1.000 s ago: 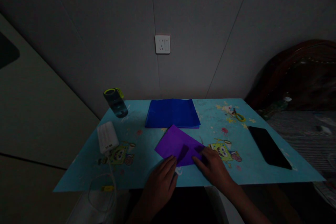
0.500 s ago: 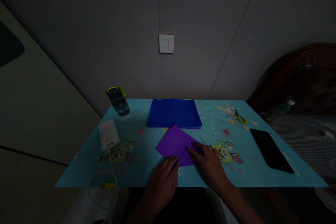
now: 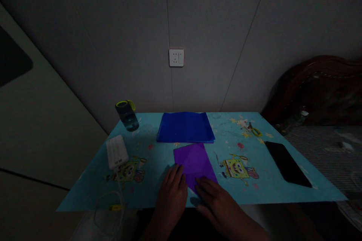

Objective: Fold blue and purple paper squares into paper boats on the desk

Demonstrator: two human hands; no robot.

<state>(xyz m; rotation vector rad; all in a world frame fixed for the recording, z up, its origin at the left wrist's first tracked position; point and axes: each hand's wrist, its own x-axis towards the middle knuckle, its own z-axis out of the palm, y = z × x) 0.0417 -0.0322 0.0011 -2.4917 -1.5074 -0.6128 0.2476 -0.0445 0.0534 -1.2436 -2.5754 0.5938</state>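
Note:
A sheet of purple paper [image 3: 195,160] lies turned at an angle on the table in front of me, with a folded section along its near part. My left hand [image 3: 172,188] rests flat at the paper's left edge, fingers stretched forward and touching it. Over the near right edge lies my right hand [image 3: 216,199], its fingertips on the paper and its thumb held apart, lower down. The paper's near corner is partly hidden by the right fingers. Just beyond it sits a stack of dark blue sheets [image 3: 185,128].
The table [image 3: 158,158] has a blue cartoon-printed cover. A water bottle [image 3: 127,116] and a white power bank [image 3: 117,151] with a cable stand on the left. Scissors with yellow handles [image 3: 256,131] and a black flat tablet-like thing [image 3: 287,163] lie on the right.
The purple paper has turned, and its upper edge now faces the blue stack. My right hand has moved nearer to me, from the paper's right side to its near edge. The view has tilted slightly up.

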